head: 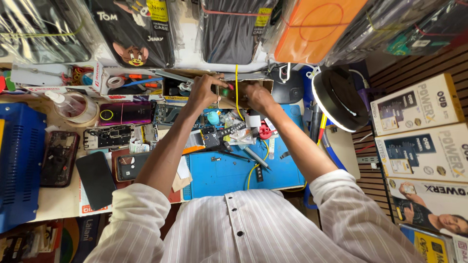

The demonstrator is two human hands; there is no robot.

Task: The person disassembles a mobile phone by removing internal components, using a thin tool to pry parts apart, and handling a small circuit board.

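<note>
Both my arms reach forward over a blue work mat (229, 173) to a small brown cardboard box (265, 84) at the back of the bench. My left hand (204, 90) pinches a small red and green item at the box's left edge. My right hand (256, 95) is inside the box with its fingers hidden. A yellow cable (237, 90) runs down between the two hands. Small tools, tweezers and phone parts lie on the mat just below them.
Opened phones (108, 136), a dark phone (95, 179) and a red phone (127, 112) lie at left beside a blue metal case (19, 160). A round lamp (339, 100) stands at right. Phone covers hang above. Printed boxes (417, 104) line the right wall.
</note>
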